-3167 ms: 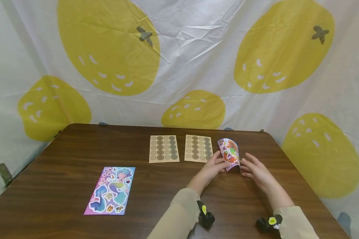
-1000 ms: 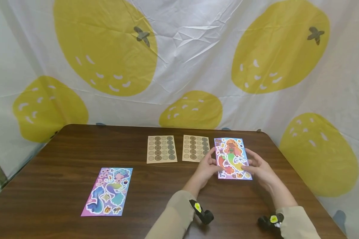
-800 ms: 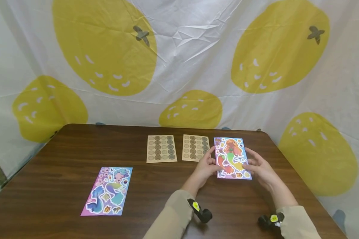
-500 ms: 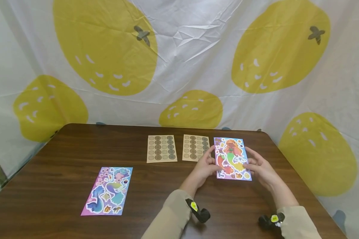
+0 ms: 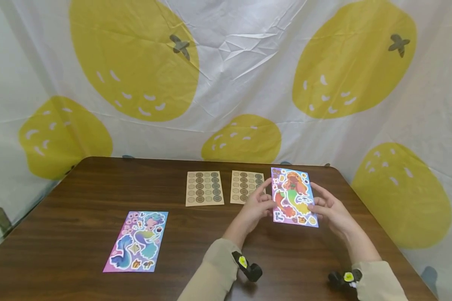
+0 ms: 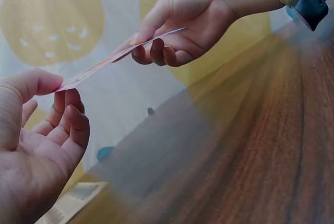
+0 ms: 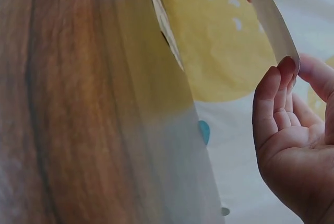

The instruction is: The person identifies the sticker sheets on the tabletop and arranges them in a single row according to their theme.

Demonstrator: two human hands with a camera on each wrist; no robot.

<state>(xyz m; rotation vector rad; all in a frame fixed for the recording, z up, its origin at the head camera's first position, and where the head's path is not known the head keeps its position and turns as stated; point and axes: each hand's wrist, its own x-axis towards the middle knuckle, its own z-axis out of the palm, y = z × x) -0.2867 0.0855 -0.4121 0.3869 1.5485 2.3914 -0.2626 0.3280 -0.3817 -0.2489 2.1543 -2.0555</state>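
Between my two hands, above the table's right side, is a sticker sheet point(image 5: 294, 196) with an orange-haired mermaid. My left hand point(image 5: 254, 209) pinches its left edge between thumb and fingers, and my right hand point(image 5: 331, 213) pinches the right edge. Seen nearly edge-on in the left wrist view, the sheet point(image 6: 117, 57) stretches from one hand to the other, clear of the wood. Its pale back point(image 7: 274, 20) shows in the right wrist view. A second mermaid sticker sheet point(image 5: 137, 241), blue-haired, lies flat at the left.
Two beige sheets with rows of round coin-like prints, the left one point(image 5: 204, 189) and the right one point(image 5: 245, 187), lie near the back of the brown table point(image 5: 135, 179). My left hand partly overlaps the right one. A fruit-patterned curtain point(image 5: 241, 83) hangs behind.
Earlier the orange-haired mermaid sheet was bent and tilted between my hands. It then faced up flat, and in the last half second both hands have raised it slightly. The other sheets have not moved.
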